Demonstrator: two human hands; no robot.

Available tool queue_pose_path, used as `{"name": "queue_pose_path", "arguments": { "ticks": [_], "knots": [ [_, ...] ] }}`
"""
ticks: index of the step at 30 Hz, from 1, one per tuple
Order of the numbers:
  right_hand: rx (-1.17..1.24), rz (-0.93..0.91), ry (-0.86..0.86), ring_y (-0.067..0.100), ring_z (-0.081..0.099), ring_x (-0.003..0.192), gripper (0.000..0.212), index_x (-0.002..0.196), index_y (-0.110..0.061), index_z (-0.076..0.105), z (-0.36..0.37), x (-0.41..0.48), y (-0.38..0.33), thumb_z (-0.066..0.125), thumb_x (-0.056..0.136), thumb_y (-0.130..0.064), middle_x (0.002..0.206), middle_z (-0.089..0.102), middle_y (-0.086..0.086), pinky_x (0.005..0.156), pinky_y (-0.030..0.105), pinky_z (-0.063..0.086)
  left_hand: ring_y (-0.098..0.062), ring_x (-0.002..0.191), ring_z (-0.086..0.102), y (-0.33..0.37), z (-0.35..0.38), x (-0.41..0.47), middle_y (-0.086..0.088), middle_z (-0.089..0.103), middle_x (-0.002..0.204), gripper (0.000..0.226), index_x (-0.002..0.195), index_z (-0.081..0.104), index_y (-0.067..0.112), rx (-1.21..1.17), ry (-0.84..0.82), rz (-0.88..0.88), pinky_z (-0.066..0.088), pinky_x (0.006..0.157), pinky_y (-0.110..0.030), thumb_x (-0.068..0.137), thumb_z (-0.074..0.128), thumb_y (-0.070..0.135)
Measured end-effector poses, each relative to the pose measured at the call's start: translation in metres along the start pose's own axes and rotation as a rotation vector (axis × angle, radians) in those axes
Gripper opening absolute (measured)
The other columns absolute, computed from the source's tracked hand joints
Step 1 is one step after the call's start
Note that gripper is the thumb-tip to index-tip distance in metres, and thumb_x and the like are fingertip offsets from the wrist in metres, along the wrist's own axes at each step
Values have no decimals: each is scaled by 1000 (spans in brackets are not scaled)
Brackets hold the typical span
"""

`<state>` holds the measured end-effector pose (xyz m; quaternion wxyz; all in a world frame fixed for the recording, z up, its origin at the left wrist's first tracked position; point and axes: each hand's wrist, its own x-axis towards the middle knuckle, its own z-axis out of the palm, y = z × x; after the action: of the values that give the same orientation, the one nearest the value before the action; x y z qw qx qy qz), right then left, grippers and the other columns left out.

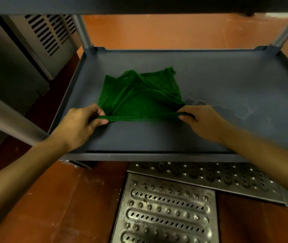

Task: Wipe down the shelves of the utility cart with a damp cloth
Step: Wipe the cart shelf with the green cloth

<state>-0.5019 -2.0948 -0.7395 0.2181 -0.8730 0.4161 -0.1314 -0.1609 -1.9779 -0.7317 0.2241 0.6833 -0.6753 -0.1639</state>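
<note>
A green cloth (pixel 139 95) lies crumpled on the grey lower shelf (pixel 209 81) of the utility cart, left of the shelf's middle. My left hand (pixel 82 123) pinches the near left corner of the cloth between thumb and fingers. My right hand (pixel 202 120) pinches the near right corner. The near edge of the cloth is stretched taut between both hands, slightly lifted off the shelf. A wet patch (pixel 227 111) shows on the shelf just right of the cloth.
The upper shelf (pixel 139 4) hangs overhead, carried by grey posts (pixel 84 32) at the back corners. A steel appliance with vents (pixel 48 32) stands to the left. Perforated metal drain grates (pixel 166 211) lie in the orange tiled floor before the cart.
</note>
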Motion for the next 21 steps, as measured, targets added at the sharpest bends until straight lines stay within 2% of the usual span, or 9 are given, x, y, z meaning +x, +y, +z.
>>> {"name": "queue_pose_path", "arguments": {
  "ticks": [4, 7, 9, 12, 16, 19, 21],
  "knots": [
    [16, 32, -3, -12, 48, 60, 28, 123, -11, 65, 2, -15, -4, 55, 99, -21, 82, 56, -10, 64, -2, 36, -20, 83, 67, 9, -5, -17, -1, 69, 88, 15, 100, 64, 18, -17, -37, 7, 54, 78, -48, 90, 66, 29],
    [36, 61, -21, -12, 48, 65, 26, 120, -14, 66, 3, -26, -8, 54, 100, -22, 89, 62, -6, 66, -2, 37, -21, 84, 68, 19, -11, -29, -4, 70, 89, 34, 104, 64, 16, -7, -76, -1, 55, 79, -50, 86, 56, 44],
    [62, 84, -40, -10, 51, 70, 24, 118, -16, 67, 4, -34, -11, 53, 100, -23, 92, 65, -5, 69, 0, 38, -20, 84, 68, 23, -12, -38, -2, 70, 90, 39, 104, 64, 15, -24, -75, -2, 55, 79, -49, 84, 53, 46],
    [83, 118, -64, -5, 55, 73, 24, 117, -19, 68, 6, -45, -14, 53, 100, -25, 89, 64, -8, 72, 3, 42, -16, 86, 68, 26, -12, -51, 1, 70, 90, 34, 102, 65, 14, -50, -68, -23, 53, 79, -42, 84, 56, 42],
    [105, 137, -94, 1, 59, 72, 20, 111, -22, 68, 3, -52, -19, 53, 100, -28, 80, 66, -8, 69, 12, 43, -16, 85, 69, 31, -11, -65, 0, 70, 87, 26, 99, 66, 14, -70, -74, -48, 48, 75, -35, 85, 60, 36],
    [121, 142, -145, 1, 58, 70, 16, 96, -31, 66, -4, -56, -23, 51, 99, -32, 73, 64, -9, 63, 13, 44, -9, 83, 68, 35, -15, -72, 0, 70, 88, 25, 100, 66, 15, -74, -72, -46, 49, 74, -31, 86, 60, 34],
    [112, 144, -184, 2, 58, 67, 20, 83, -33, 63, -10, -60, -27, 51, 99, -34, 68, 61, -9, 57, 15, 40, -5, 83, 68, 38, -19, -78, 5, 71, 88, 19, 100, 66, 20, -82, -84, -33, 51, 74, -30, 88, 60, 34]
  ]
}}
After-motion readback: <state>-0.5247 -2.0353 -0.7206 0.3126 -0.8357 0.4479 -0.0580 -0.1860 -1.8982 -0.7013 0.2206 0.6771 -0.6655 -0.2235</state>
